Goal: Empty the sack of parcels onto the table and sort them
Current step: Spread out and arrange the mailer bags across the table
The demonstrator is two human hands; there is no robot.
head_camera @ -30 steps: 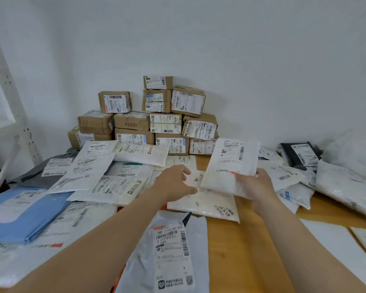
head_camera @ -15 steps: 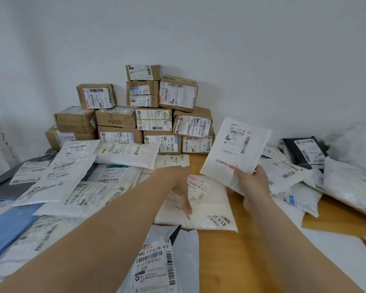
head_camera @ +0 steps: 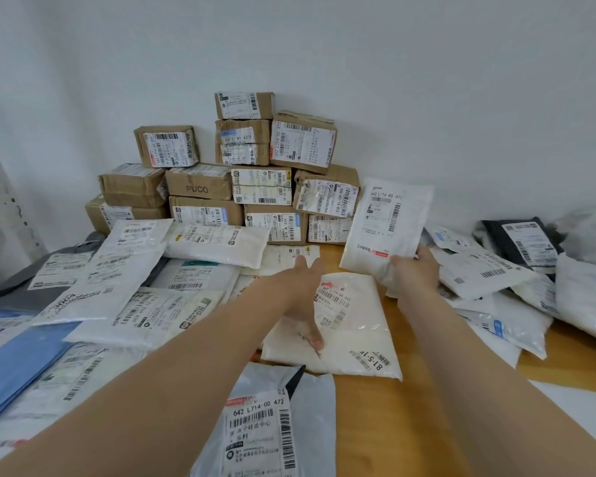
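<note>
The right hand [head_camera: 415,273] pinches a white mailer [head_camera: 389,222] by its lower edge, holding it upright above the desk [head_camera: 410,425]. The left hand [head_camera: 303,297] lies with fingers straight on a white parcel [head_camera: 355,325] lying flat on the desk. Boxes [head_camera: 255,187] are stacked against the wall.

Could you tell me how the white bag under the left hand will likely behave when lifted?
The white bag looks puffy and wrinkled, so it will probably sag when lifted by one edge. Its glossy plastic may slip under the left hand. It lies flat, so rolling seems unlikely.
</note>
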